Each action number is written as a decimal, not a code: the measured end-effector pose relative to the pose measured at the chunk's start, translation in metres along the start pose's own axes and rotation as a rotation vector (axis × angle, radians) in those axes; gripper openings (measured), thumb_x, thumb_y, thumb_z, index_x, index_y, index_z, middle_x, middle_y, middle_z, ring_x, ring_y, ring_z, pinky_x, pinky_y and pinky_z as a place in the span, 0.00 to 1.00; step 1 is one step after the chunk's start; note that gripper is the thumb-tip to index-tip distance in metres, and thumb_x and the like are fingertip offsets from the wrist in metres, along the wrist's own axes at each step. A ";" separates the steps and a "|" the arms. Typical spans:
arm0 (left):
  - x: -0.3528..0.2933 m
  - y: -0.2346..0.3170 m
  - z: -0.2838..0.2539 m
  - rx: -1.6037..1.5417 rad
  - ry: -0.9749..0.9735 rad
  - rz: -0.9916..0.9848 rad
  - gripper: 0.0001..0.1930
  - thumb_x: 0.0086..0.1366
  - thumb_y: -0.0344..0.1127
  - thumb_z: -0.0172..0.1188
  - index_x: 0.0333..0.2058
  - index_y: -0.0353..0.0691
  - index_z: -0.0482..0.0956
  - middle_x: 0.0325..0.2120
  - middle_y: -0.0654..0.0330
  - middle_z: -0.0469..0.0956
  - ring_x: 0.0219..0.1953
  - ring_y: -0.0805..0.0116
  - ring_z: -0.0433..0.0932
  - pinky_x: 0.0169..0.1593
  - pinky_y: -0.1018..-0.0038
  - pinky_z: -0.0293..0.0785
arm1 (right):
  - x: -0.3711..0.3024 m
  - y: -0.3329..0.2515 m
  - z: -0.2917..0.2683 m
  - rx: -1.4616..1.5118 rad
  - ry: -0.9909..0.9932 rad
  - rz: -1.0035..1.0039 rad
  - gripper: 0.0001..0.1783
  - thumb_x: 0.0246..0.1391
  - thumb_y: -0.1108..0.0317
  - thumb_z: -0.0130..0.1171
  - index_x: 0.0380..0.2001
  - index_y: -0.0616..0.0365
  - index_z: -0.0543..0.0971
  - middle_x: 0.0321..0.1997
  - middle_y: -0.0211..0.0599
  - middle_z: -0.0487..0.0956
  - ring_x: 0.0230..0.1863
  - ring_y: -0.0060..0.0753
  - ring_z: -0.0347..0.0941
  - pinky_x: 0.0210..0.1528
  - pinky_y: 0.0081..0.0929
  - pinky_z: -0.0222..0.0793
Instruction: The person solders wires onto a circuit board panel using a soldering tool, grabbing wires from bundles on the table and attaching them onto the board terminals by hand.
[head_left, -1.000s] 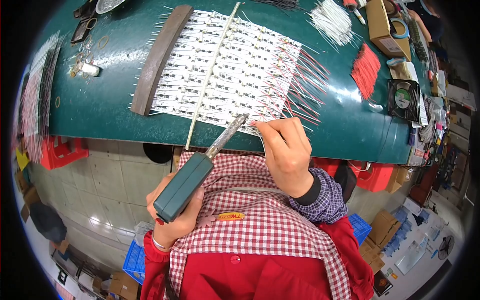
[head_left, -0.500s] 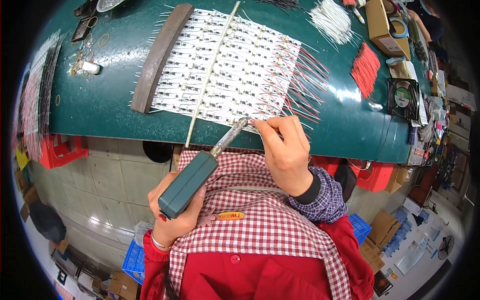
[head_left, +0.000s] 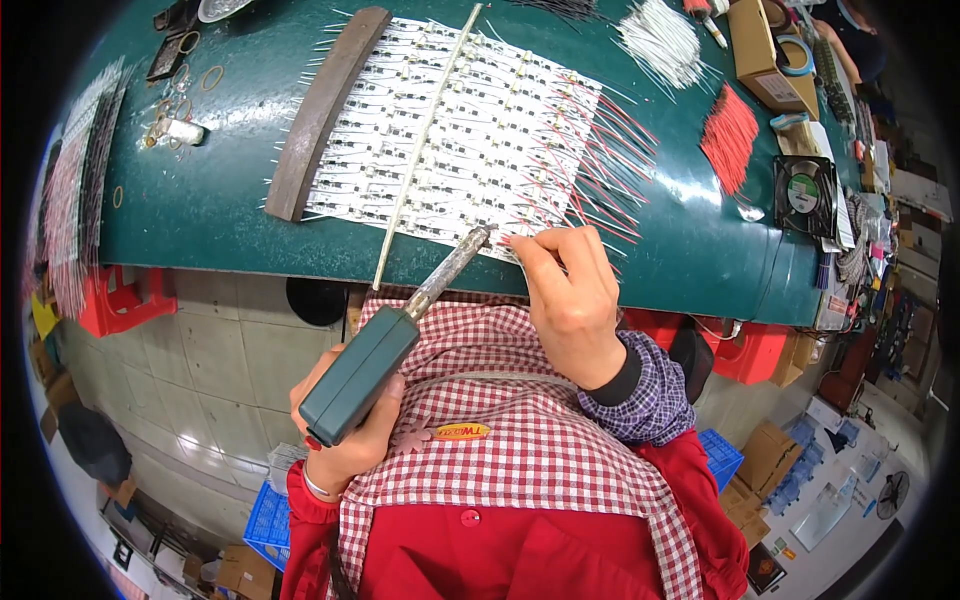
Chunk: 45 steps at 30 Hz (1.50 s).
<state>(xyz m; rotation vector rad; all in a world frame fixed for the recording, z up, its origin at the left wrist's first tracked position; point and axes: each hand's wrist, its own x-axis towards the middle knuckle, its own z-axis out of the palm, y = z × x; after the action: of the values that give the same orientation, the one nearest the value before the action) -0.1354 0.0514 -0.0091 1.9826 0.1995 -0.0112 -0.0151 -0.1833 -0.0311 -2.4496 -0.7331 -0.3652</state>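
Note:
My left hand (head_left: 350, 410) is wrapped round the dark green handle of a soldering iron (head_left: 362, 372). Its metal barrel points up and right, with the tip over the near edge of a white sheet of small circuit boards (head_left: 440, 190). Just right of the tip, my right hand (head_left: 572, 300) pinches a thin red wire (head_left: 509, 241) at the sheet's near right corner; most of the wire is hidden by the fingers. More red and white wires (head_left: 610, 185) stick out from the right side of the sheet.
A dark bar (head_left: 327, 115) lies along the sheet's left side, and a thin pale rod (head_left: 425, 150) crosses it. Red wires (head_left: 729, 140) and white wires (head_left: 662, 42) lie in piles to the right, near a black fan (head_left: 805, 196). Rubber bands (head_left: 212, 78) lie at left.
The soldering iron has drawn back slightly to the left, its tip lifting a little away from the right fingers. My right hand stays nearly in place, still pinching.

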 end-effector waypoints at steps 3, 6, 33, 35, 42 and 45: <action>-0.002 -0.001 0.001 -0.030 0.001 0.002 0.12 0.52 0.22 0.68 0.37 0.26 0.84 0.33 0.46 0.83 0.31 0.57 0.85 0.34 0.70 0.79 | 0.000 -0.001 -0.002 0.021 0.038 0.001 0.18 0.39 0.83 0.62 0.39 0.66 0.82 0.33 0.38 0.75 0.34 0.38 0.72 0.33 0.31 0.71; -0.006 -0.002 0.000 -0.029 0.004 -0.010 0.13 0.52 0.22 0.68 0.38 0.26 0.84 0.35 0.45 0.83 0.33 0.56 0.85 0.36 0.70 0.80 | 0.000 -0.006 -0.007 0.055 0.048 -0.009 0.18 0.38 0.83 0.62 0.38 0.66 0.82 0.32 0.38 0.75 0.33 0.38 0.72 0.33 0.31 0.71; -0.003 0.006 0.001 0.031 -0.044 0.075 0.10 0.52 0.23 0.68 0.35 0.30 0.83 0.30 0.51 0.80 0.27 0.61 0.82 0.30 0.71 0.76 | -0.013 -0.012 0.000 0.014 0.018 0.024 0.17 0.40 0.86 0.67 0.38 0.65 0.83 0.30 0.38 0.76 0.32 0.38 0.74 0.31 0.31 0.71; -0.002 0.007 0.000 0.028 -0.064 0.051 0.11 0.52 0.22 0.68 0.36 0.28 0.83 0.30 0.51 0.80 0.27 0.61 0.81 0.30 0.72 0.75 | -0.013 -0.012 0.001 0.012 0.022 0.023 0.17 0.40 0.86 0.67 0.38 0.65 0.83 0.30 0.38 0.76 0.32 0.38 0.74 0.31 0.31 0.71; -0.016 -0.011 -0.008 -0.164 0.108 -0.096 0.16 0.57 0.22 0.69 0.44 0.27 0.81 0.31 0.58 0.81 0.23 0.75 0.75 0.28 0.77 0.71 | -0.011 -0.013 0.003 0.022 0.030 0.018 0.17 0.40 0.84 0.65 0.38 0.66 0.82 0.31 0.38 0.75 0.33 0.38 0.73 0.32 0.32 0.71; -0.007 0.002 -0.019 -0.333 0.297 -0.164 0.19 0.58 0.18 0.61 0.50 0.25 0.76 0.36 0.52 0.81 0.18 0.78 0.70 0.21 0.80 0.64 | -0.009 -0.015 0.002 0.045 0.023 0.005 0.16 0.41 0.83 0.63 0.39 0.68 0.82 0.32 0.39 0.74 0.34 0.39 0.72 0.33 0.32 0.71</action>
<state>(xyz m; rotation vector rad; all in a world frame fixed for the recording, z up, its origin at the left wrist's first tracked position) -0.1437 0.0668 0.0009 1.6250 0.5223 0.1993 -0.0308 -0.1755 -0.0304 -2.4008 -0.7183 -0.3710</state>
